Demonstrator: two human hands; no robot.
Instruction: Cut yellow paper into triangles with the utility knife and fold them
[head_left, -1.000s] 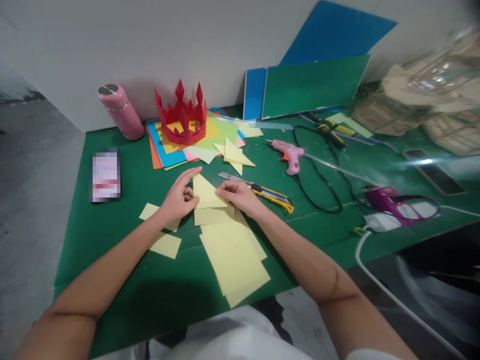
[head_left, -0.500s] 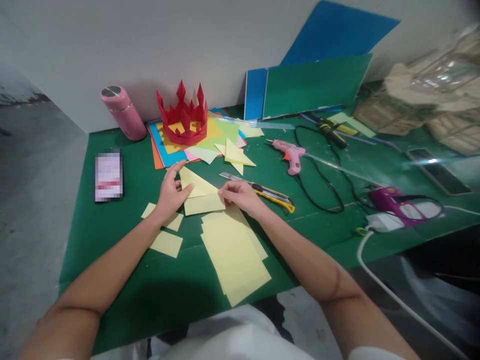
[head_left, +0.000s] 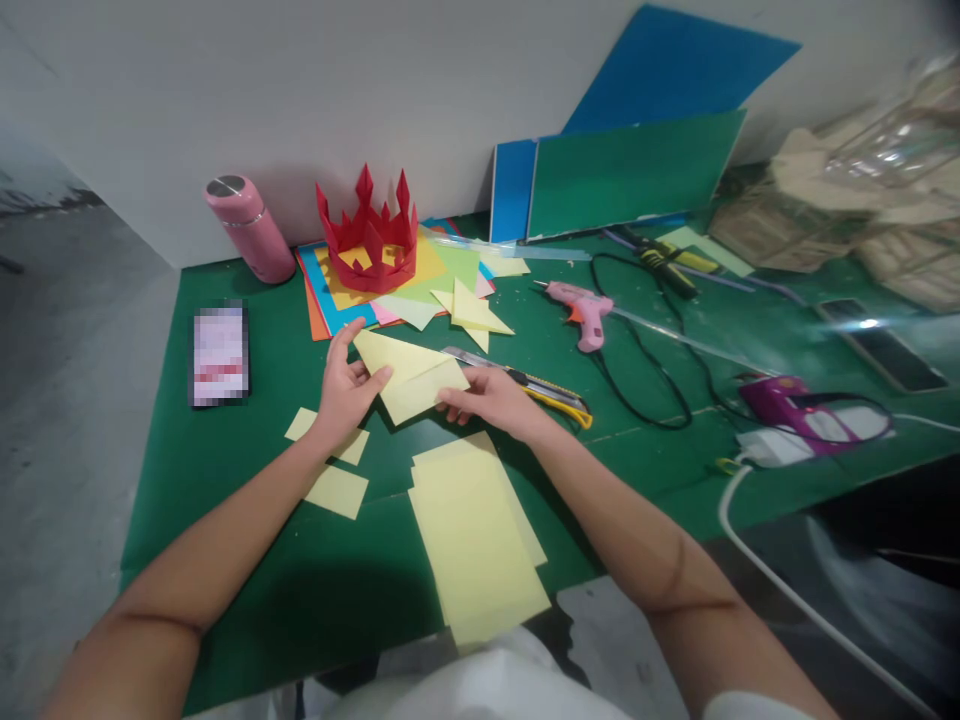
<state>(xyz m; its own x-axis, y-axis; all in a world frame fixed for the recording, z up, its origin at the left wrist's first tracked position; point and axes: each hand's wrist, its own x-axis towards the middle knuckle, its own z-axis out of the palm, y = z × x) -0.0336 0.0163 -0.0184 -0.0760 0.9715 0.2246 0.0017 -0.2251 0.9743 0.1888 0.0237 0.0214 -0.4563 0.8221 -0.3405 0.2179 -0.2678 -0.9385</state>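
A folded sheet of pale yellow paper (head_left: 409, 378) is held between my two hands, with a slanted fold across it. My left hand (head_left: 346, 385) grips its left side, thumb on top. At the right end, my right hand (head_left: 484, 398) pinches the edge between thumb and fingers. Below my hands lies a stack of yellow paper sheets (head_left: 480, 540). Small yellow paper pieces (head_left: 337, 490) lie by my left wrist. A utility knife (head_left: 551, 392) with a yellow handle rests just behind my right hand. Folded yellow paper points (head_left: 471, 312) lie beyond the held sheet.
A red paper crown (head_left: 373, 255) stands on coloured paper sheets (head_left: 322, 290) at the back. Nearby are a pink bottle (head_left: 251, 230) and a phone (head_left: 219, 352). To the right are a pink glue gun (head_left: 581, 308), its black cord and a purple power strip (head_left: 787, 405).
The held paper has tilted, its right end now raised and its lower corner turned down. The sheet stack has shifted toward me. My right hand has moved slightly right.
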